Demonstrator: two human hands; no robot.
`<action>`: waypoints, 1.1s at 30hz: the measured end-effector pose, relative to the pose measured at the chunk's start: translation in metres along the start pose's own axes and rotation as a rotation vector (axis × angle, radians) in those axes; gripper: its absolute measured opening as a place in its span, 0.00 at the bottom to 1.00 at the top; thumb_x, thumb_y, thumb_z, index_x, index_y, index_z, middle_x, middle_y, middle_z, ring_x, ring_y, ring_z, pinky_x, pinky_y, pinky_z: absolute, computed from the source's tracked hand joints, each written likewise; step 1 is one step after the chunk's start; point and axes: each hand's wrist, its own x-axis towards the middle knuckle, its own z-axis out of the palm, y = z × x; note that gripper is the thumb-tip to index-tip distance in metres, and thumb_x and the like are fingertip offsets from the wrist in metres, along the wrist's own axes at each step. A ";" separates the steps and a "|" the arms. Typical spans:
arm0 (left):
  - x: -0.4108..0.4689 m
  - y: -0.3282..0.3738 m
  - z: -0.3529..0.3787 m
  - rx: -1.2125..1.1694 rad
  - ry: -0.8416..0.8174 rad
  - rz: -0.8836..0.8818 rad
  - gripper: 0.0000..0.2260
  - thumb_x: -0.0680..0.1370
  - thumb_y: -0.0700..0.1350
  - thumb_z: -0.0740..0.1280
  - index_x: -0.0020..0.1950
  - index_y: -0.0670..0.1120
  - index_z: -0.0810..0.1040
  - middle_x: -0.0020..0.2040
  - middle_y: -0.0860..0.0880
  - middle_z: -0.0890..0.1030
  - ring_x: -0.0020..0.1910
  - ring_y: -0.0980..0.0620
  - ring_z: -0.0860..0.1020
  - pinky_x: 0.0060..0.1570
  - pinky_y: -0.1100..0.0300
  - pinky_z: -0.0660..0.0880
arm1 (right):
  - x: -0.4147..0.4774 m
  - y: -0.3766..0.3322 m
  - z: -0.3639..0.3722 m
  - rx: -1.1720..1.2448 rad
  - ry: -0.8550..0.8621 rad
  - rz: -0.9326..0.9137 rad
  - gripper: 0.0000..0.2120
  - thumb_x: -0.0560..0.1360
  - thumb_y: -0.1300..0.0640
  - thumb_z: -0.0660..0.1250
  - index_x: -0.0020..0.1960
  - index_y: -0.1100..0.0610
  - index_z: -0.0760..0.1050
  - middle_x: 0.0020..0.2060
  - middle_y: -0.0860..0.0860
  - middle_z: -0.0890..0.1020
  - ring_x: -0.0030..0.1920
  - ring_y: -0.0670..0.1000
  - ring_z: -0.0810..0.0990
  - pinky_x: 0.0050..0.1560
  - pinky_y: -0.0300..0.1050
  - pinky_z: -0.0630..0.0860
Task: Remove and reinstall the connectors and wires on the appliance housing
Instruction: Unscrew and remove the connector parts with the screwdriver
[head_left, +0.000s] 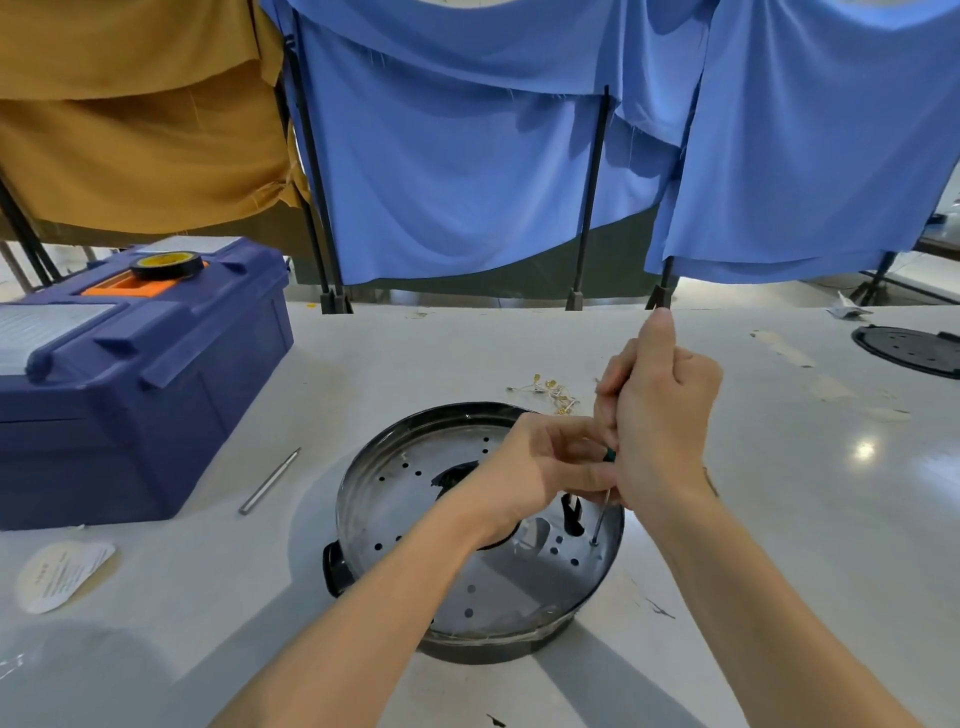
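Observation:
A round metal appliance housing (395, 499) lies upside down on the white table, its perforated base plate facing up. My right hand (662, 421) grips a screwdriver (600, 519) upright, thumb raised; the shaft's tip rests in the plate near the right rim. My left hand (540, 467) is over the plate, fingers curled at the screwdriver's shaft just below the green handle. A black connector piece (571, 514) stands on the plate beside the shaft. A bundle of loose wires with brass terminals (548, 391) lies on the table behind the housing.
A blue toolbox (140, 384) with a roll of black tape (167, 265) on top stands at the left. A metal rod (269, 481) lies beside it. A paper label (60, 574) sits near left. A black round plate (911, 349) lies far right. Cloth screens hang behind.

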 end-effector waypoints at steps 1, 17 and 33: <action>0.000 -0.001 -0.001 -0.012 0.003 0.006 0.05 0.75 0.33 0.69 0.49 0.39 0.81 0.41 0.46 0.84 0.41 0.47 0.84 0.45 0.57 0.80 | 0.001 -0.001 0.000 -0.013 -0.050 0.033 0.33 0.82 0.48 0.55 0.19 0.55 0.69 0.15 0.53 0.67 0.15 0.50 0.62 0.20 0.35 0.60; -0.003 -0.002 -0.003 -0.025 -0.011 -0.004 0.07 0.75 0.34 0.70 0.47 0.44 0.85 0.42 0.48 0.86 0.42 0.50 0.84 0.45 0.61 0.79 | -0.007 0.005 0.002 -0.029 -0.043 -0.040 0.34 0.83 0.49 0.52 0.19 0.54 0.69 0.15 0.50 0.66 0.15 0.48 0.62 0.19 0.34 0.59; 0.000 -0.003 0.002 0.028 0.015 -0.009 0.08 0.76 0.35 0.69 0.48 0.46 0.85 0.40 0.47 0.85 0.42 0.48 0.84 0.45 0.59 0.80 | -0.005 0.001 0.003 -0.125 0.070 -0.042 0.32 0.81 0.52 0.54 0.18 0.55 0.70 0.14 0.50 0.67 0.15 0.48 0.64 0.20 0.37 0.63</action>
